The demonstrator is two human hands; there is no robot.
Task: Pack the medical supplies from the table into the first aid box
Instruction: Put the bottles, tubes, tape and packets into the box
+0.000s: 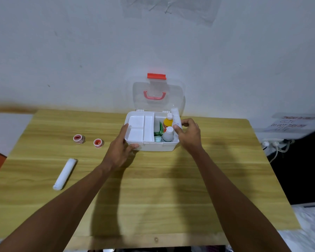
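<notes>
One white cylindrical wrapped roll (pixel 176 118) leans tilted at the right end of the white plastic first aid box (pixel 158 147). The right hand (pixel 188 133) pinches it, with its lower end at the rim. The left hand (pixel 122 144) grips the box's left front corner, steadying it.

I judge the step to be seating this roll. Next it needs lowering beside the bottles, then letting go.

Inside the box are one yellow bottle (pixel 167 122), one white bottle (pixel 168 134), one green carton (pixel 158 130) and one white divided tray (pixel 136 128) filling the left half. Behind the box its clear lid (pixel 158 88) stands open.

Left of the box, on the wooden bench (pixel 153 188), lie two red-and-white tape rolls (pixel 79 138) (pixel 98 143). One more white wrapped roll (pixel 65 174) lies farther left and nearer the person. By this count, three items remain unpacked.
</notes>
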